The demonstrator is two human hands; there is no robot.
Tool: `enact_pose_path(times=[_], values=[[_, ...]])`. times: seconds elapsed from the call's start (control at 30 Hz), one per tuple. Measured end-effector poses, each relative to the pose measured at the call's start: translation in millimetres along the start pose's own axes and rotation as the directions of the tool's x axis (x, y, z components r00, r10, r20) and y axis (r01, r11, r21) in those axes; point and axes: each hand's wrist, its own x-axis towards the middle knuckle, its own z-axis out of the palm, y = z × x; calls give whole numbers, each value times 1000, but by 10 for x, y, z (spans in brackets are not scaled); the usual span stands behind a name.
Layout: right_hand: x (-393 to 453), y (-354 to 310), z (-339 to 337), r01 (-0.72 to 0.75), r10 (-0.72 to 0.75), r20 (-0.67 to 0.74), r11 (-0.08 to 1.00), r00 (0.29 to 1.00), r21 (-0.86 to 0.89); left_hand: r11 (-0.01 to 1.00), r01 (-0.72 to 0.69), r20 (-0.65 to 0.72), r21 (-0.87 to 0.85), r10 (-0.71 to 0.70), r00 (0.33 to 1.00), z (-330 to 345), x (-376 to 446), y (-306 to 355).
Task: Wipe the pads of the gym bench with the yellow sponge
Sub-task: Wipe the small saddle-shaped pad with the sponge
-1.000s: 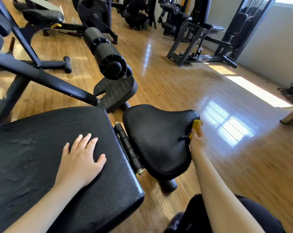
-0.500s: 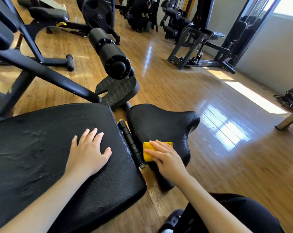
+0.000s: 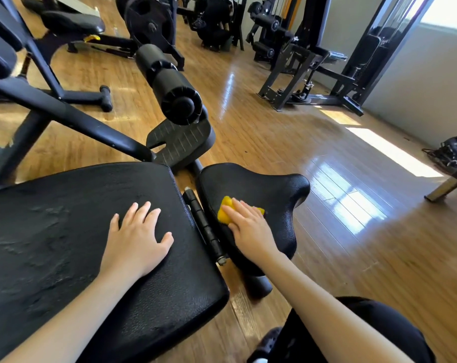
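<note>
The wooden floor fills most of the frame, glossy with sun patches at right. Across the lower left lies the big back pad of the gym bench, black and grained, with scuffed ripples toward its left side. Just right of it, across a narrow gap with a black hinge rod, sits the smaller seat pad, its far right corner flaring out. Above them, at frame centre, a black foam roller juts toward me over a ribbed footplate.

My left hand lies flat on the back pad near its right edge, palm down, fingers spread and straight, gripping nothing, only pressing the vinyl. My right hand rests on the near left part of the seat pad, fingers extended and close together, laid over the yellow sponge. I press it down against the pad rather than clench it; the sponge shows beyond my fingertips and beside my index finger, with a sliver at the right. It sits just beside the hinge rod.
</note>
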Motion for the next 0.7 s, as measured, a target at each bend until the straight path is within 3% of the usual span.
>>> enact_pose_path(times=[0.13,0.3,0.43,0.6,0.7], values=[[22,184,-88,119,-121,116,993,986,26,1000,-5,-2,-13,5,1000,-1,-1,7],[634,167,-52,-9,9,141,1000,990,6,1000,-1,-9,3,1,1000,14,9,-1],[1151,-4,20,-3,10,193,999,981,-35,1000,3,-6,-8,-3,1000,18,14,-4],[1080,-21,20,83,-75,256,996,964,-19,1000,-1,-4,-2,1,1000,13,20,-13],[599,45,-27,233,-234,286,972,929,35,1000,2,0,-3,-2,1000,19,18,-14]])
